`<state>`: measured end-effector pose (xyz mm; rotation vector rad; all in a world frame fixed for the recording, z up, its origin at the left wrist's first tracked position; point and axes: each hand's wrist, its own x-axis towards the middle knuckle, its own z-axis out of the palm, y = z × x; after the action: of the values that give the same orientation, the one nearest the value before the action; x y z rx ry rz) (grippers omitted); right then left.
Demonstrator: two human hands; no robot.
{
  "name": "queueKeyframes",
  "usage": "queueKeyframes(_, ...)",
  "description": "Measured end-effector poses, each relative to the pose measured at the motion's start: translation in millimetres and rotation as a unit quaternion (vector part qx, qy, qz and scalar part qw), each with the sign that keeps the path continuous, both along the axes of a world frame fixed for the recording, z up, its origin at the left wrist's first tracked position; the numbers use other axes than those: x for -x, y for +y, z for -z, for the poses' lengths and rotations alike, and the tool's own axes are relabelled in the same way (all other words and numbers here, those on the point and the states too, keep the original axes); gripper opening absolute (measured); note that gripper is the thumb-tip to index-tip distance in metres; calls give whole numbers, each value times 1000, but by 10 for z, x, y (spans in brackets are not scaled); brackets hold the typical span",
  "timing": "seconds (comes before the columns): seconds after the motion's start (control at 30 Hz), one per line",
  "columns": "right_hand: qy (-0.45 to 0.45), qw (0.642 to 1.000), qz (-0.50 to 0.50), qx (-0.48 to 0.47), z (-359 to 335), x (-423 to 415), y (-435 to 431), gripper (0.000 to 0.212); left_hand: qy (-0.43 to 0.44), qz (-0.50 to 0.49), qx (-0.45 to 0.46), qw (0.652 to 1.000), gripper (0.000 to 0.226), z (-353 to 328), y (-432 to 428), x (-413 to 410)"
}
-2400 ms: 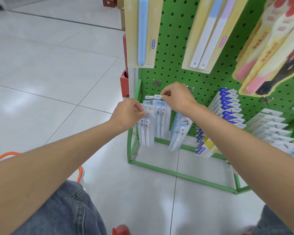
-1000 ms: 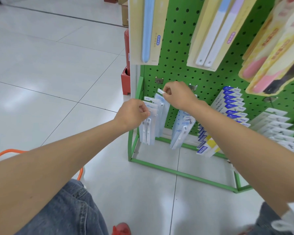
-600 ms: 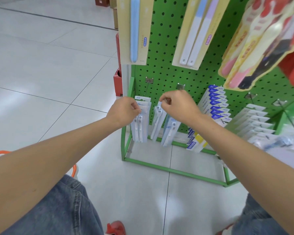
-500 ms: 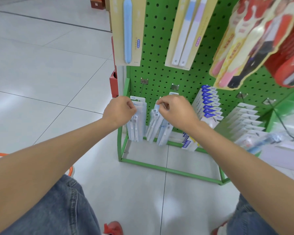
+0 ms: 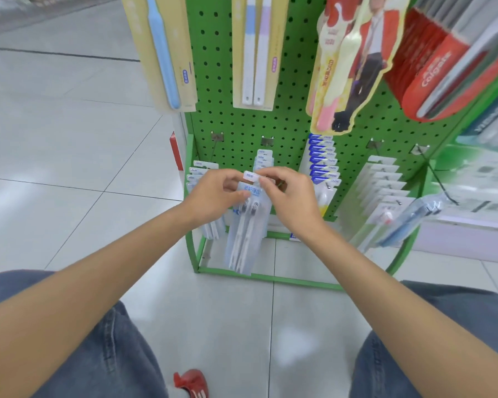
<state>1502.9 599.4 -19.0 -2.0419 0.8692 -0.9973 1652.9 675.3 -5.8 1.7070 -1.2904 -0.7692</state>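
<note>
Head view: the left hand (image 5: 213, 196) and the right hand (image 5: 293, 202) meet in front of the green pegboard rack (image 5: 293, 130). Each grip is closed to a pinch on the top of one clear toothbrush pack (image 5: 245, 234). The left thumb and fingers hold the header's left side, and the right fingertips hold its right edge, beside the white hang tab. The pack hangs down below both grips, off any hook, with two brushes inside, heads up. Just behind the grips, matching packs (image 5: 263, 159) hang on a hook. Left of the left grip hangs another row of packs (image 5: 197, 173). Right of the right grip hang blue-labelled packs (image 5: 322, 159).
</note>
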Motion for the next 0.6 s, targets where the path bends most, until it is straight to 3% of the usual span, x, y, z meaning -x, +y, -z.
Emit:
queueKeyframes(0.1,-9,999,4,-53,-15,6,-13,6,50,-22,2,999,12,21,-18,71)
queueKeyframes(0.2,2,998,19,-56,24,15,-27,15,73,-22,9,997,12,38,-7,126)
queueKeyframes(0.43,1,993,-37,-111,67,29,-49,16,56,-65,46,995,16,-24,22,113)
queueKeyframes(0.5,2,988,-34,-151,111,40,-61,10,105,-109,49,987,15,-71,16,51)
queueKeyframes(0.6,38,982,-52,-178,183,66,-29,19,184,-168,41,968,16,-127,-10,-50)
